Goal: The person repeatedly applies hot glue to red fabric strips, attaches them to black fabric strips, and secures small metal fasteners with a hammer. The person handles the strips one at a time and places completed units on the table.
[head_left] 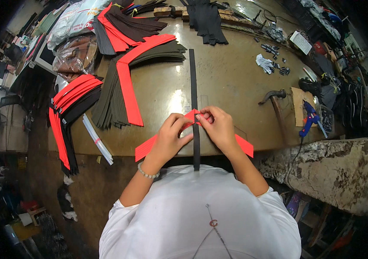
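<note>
A glossy brown worktable (244,82) spanned the centre and extended toward twelve o'clock, its top bearing pale patches of reflected light (176,101). A second, greyish table (2,134) stood at nine o'clock. Dark brown floor (93,194) showed at eight o'clock; a weathered, flaking slab (331,172) occupied four o'clock.

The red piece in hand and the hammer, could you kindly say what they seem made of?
The red piece looks like matte fabric or synthetic sheet, judging by its unglossy surface and parallel lines. The hammer seems to have a dull wooden handle, given its brown colour, and a dark metal head with curved claw.
</note>
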Demonstrator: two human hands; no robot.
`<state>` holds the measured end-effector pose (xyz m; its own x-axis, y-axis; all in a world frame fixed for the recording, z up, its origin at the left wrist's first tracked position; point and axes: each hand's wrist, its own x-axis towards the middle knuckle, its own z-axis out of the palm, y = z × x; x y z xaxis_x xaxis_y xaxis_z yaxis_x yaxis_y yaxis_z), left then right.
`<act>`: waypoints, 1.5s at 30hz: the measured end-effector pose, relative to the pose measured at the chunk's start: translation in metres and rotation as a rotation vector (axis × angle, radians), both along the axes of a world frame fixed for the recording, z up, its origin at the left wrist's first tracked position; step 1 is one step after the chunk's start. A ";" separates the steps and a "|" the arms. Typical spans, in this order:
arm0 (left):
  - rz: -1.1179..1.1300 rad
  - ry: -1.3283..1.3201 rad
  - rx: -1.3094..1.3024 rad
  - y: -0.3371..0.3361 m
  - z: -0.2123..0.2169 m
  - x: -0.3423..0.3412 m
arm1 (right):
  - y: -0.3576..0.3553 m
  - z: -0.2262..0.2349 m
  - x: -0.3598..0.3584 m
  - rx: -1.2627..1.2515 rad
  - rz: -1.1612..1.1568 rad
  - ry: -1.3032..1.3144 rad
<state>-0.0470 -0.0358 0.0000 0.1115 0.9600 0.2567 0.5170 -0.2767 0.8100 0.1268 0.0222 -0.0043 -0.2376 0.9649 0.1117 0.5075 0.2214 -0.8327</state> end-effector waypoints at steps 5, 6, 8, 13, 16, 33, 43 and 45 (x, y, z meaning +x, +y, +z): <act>0.060 0.034 0.095 0.011 -0.009 0.004 | 0.000 -0.001 0.000 0.021 0.012 0.021; 0.092 -0.009 0.073 0.012 -0.009 0.005 | 0.000 -0.001 0.000 0.010 0.011 0.021; 0.162 -0.088 0.014 0.015 -0.008 0.008 | 0.000 -0.001 0.001 0.042 0.031 0.022; 0.208 -0.048 -0.075 0.024 -0.003 0.010 | 0.008 0.007 0.010 -0.022 0.166 -0.023; 0.189 -0.028 -0.105 0.029 0.000 0.006 | 0.025 0.018 0.015 -0.079 0.358 0.158; 0.096 0.193 -0.056 0.022 0.004 0.009 | 0.070 0.015 0.003 -0.024 0.147 -0.280; 0.131 0.153 -0.055 0.021 0.003 0.011 | 0.032 -0.002 0.051 0.673 0.656 -0.421; 0.139 0.155 -0.068 0.021 0.005 0.011 | 0.033 -0.001 0.048 0.716 0.650 -0.396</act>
